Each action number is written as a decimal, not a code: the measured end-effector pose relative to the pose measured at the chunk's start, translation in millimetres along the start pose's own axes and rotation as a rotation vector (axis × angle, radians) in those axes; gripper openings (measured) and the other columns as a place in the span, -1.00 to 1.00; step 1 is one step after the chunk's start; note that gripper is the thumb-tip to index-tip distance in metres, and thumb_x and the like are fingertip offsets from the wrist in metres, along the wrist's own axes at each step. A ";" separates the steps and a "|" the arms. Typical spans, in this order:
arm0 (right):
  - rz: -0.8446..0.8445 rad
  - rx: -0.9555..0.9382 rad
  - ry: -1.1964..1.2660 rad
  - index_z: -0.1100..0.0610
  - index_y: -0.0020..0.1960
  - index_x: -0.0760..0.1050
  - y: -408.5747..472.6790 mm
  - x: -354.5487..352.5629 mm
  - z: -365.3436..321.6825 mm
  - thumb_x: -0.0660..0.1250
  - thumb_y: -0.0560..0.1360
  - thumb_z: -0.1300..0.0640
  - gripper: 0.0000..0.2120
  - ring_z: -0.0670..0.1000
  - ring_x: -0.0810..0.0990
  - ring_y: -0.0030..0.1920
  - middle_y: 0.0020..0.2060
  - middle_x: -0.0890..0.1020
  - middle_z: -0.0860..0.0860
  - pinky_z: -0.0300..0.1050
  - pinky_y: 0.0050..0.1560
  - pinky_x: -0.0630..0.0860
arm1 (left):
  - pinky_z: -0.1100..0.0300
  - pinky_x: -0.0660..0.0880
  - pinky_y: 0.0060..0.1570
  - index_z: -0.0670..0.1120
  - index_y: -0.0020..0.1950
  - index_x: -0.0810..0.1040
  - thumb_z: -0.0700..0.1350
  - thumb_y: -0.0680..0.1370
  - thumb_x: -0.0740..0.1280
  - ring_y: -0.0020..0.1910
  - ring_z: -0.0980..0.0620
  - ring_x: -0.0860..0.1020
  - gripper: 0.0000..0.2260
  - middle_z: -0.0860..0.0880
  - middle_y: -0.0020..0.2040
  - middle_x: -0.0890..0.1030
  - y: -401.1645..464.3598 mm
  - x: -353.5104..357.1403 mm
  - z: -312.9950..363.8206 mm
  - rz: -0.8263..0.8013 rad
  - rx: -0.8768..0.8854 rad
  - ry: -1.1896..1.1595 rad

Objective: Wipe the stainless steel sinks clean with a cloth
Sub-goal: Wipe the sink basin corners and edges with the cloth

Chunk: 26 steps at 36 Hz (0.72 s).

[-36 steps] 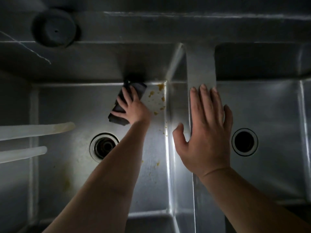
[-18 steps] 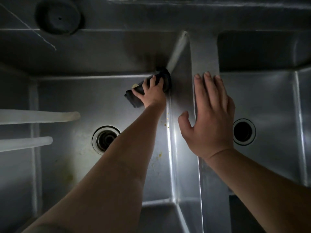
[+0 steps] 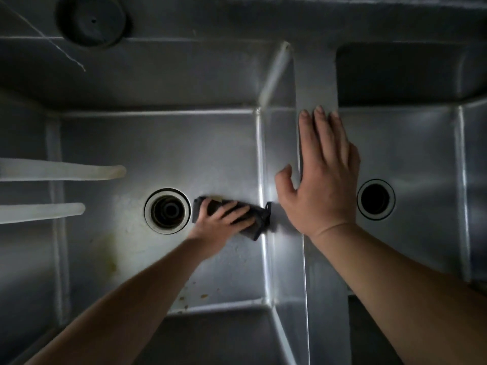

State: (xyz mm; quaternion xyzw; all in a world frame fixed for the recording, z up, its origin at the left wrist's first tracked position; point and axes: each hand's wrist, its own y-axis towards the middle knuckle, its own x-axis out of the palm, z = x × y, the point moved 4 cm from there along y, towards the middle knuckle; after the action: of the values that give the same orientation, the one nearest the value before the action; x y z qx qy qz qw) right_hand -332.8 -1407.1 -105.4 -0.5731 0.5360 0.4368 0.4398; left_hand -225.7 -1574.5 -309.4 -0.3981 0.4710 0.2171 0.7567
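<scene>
I look down into two stainless steel sinks. My left hand presses a dark cloth flat on the floor of the left sink, between its drain and the right wall. The fingers lie spread over the cloth. My right hand rests flat, fingers straight, on the divider between the basins. The right sink has its own drain. Yellowish stains and crumbs remain near the left sink's front edge.
Two pale tubes reach in from the left over the left sink. A dark round cap sits on the back ledge at the upper left. The scene is dim.
My left hand has dragged the cloth from the sink's far right corner toward me, down to beside the drain. The food bits at the far corner are gone. My right hand stayed on the divider.
</scene>
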 end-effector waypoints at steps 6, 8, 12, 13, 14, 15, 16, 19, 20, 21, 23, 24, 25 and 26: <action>0.002 -0.011 0.000 0.14 0.59 0.14 0.7 0.9 2.4 0.19 0.48 0.00 -0.29 0.15 0.05 0.59 0.58 0.17 0.12 0.30 0.46 0.15 | -0.47 0.00 0.38 0.27 0.57 0.07 -0.21 0.52 0.26 0.53 -0.12 0.08 -0.28 0.08 0.60 0.07 98.2 -62.2 -89.7 0.111 -0.486 -0.210; -0.004 -0.002 -0.005 0.13 0.59 0.12 0.7 2.0 2.7 0.17 0.48 -0.02 -0.29 0.13 0.04 0.59 0.58 0.16 0.10 0.30 0.46 0.15 | -0.46 -0.03 0.40 0.28 0.56 0.10 -0.23 0.53 0.23 0.52 -0.16 0.08 -0.30 0.05 0.60 0.08 132.0 -85.1 -102.4 0.128 -0.572 -0.274; -0.007 0.006 -0.003 0.12 0.60 0.11 1.1 2.5 3.0 0.16 0.48 -0.01 -0.29 0.13 0.04 0.59 0.59 0.15 0.10 0.29 0.46 0.17 | -0.40 -0.10 0.44 0.27 0.53 0.20 -0.23 0.53 0.21 0.51 -0.20 0.09 -0.35 0.01 0.59 0.12 154.7 -94.8 -91.2 0.154 -0.716 -0.330; -0.006 0.005 -0.002 0.13 0.60 0.11 0.9 2.4 2.9 0.16 0.48 -0.01 -0.29 0.13 0.05 0.59 0.58 0.16 0.10 0.28 0.46 0.18 | -0.39 -0.12 0.45 0.27 0.54 0.17 -0.22 0.53 0.20 0.53 -0.19 0.07 -0.35 0.03 0.61 0.09 153.0 -92.0 -85.7 0.157 -0.718 -0.318; -0.002 0.004 -0.003 0.13 0.59 0.12 0.7 2.2 2.9 0.17 0.48 -0.01 -0.29 0.14 0.05 0.59 0.58 0.16 0.11 0.28 0.46 0.18 | -0.37 -0.13 0.46 0.27 0.55 0.15 -0.21 0.54 0.21 0.54 -0.18 0.06 -0.35 0.04 0.61 0.08 152.2 -89.0 -81.2 0.163 -0.696 -0.305; 0.003 0.004 -0.004 0.13 0.59 0.12 0.4 2.2 2.9 0.17 0.47 -0.01 -0.29 0.14 0.06 0.59 0.58 0.16 0.11 0.28 0.45 0.19 | -0.36 -0.14 0.46 0.27 0.55 0.14 -0.19 0.55 0.22 0.54 -0.17 0.05 -0.35 0.05 0.61 0.08 153.0 -86.6 -78.2 0.169 -0.658 -0.294; 0.008 0.004 -0.006 0.12 0.59 0.12 0.6 2.5 2.7 0.17 0.47 -0.01 -0.28 0.14 0.06 0.59 0.58 0.17 0.10 0.28 0.45 0.19 | -0.35 -0.15 0.46 0.27 0.55 0.14 -0.18 0.56 0.22 0.54 -0.17 0.06 -0.36 0.05 0.61 0.09 155.4 -85.7 -77.0 0.170 -0.613 -0.284; 0.001 0.007 -0.008 0.11 0.59 0.11 0.1 3.2 2.3 0.17 0.47 -0.01 -0.28 0.14 0.05 0.59 0.58 0.15 0.09 0.30 0.45 0.19 | -0.35 -0.13 0.46 0.27 0.55 0.16 -0.16 0.58 0.21 0.54 -0.18 0.07 -0.40 0.04 0.61 0.11 160.7 -85.8 -79.3 0.141 -0.514 -0.262; -0.003 0.009 -0.008 0.11 0.60 0.11 0.6 2.7 2.3 0.17 0.47 0.00 -0.28 0.14 0.05 0.59 0.58 0.15 0.09 0.31 0.44 0.20 | -0.35 -0.12 0.46 0.27 0.55 0.16 -0.15 0.59 0.20 0.54 -0.18 0.08 -0.41 0.03 0.61 0.11 158.3 -84.7 -79.3 0.125 -0.487 -0.244; -0.008 0.006 -0.006 0.11 0.60 0.11 1.2 2.2 1.7 0.18 0.47 0.00 -0.28 0.14 0.05 0.59 0.58 0.15 0.09 0.32 0.43 0.20 | -0.34 -0.11 0.47 0.27 0.54 0.16 -0.15 0.59 0.20 0.54 -0.18 0.08 -0.42 0.03 0.61 0.12 151.5 -82.3 -78.0 0.107 -0.462 -0.224; -0.016 0.010 0.009 0.11 0.59 0.12 1.2 1.3 0.6 0.20 0.46 0.03 -0.28 0.14 0.05 0.59 0.59 0.15 0.09 0.32 0.43 0.20 | -0.33 -0.09 0.46 0.29 0.54 0.16 -0.14 0.58 0.20 0.53 -0.16 0.11 -0.41 0.05 0.60 0.12 127.8 -71.1 -66.9 0.084 -0.421 -0.208; -0.018 0.019 0.018 0.11 0.59 0.13 1.3 0.8 0.8 0.21 0.46 0.04 -0.28 0.14 0.05 0.59 0.59 0.15 0.08 0.32 0.43 0.19 | -0.32 -0.09 0.47 0.29 0.54 0.16 -0.14 0.57 0.20 0.52 -0.15 0.12 -0.40 0.06 0.60 0.12 113.6 -62.0 -56.3 0.087 -0.400 -0.212; -0.023 0.025 0.023 0.10 0.59 0.13 0.6 0.9 0.9 0.21 0.46 0.04 -0.28 0.13 0.05 0.59 0.59 0.15 0.08 0.32 0.44 0.18 | -0.31 -0.10 0.47 0.29 0.54 0.16 -0.15 0.55 0.20 0.52 -0.14 0.12 -0.38 0.07 0.60 0.12 97.7 -50.9 -43.2 0.090 -0.381 -0.229; -0.029 0.026 0.024 0.10 0.59 0.12 -0.5 1.1 0.7 0.21 0.47 0.04 -0.29 0.13 0.04 0.59 0.59 0.14 0.08 0.32 0.45 0.16 | -0.30 -0.14 0.47 0.28 0.55 0.16 -0.17 0.52 0.20 0.53 -0.13 0.10 -0.35 0.07 0.60 0.12 81.0 -38.3 -28.2 0.087 -0.362 -0.256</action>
State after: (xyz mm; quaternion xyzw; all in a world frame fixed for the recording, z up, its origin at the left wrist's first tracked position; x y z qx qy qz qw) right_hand -332.3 -1406.7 -106.6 -0.5801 0.5388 0.4164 0.4470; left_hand -315.6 -1547.8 -314.4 -0.4757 0.3413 0.3792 0.7165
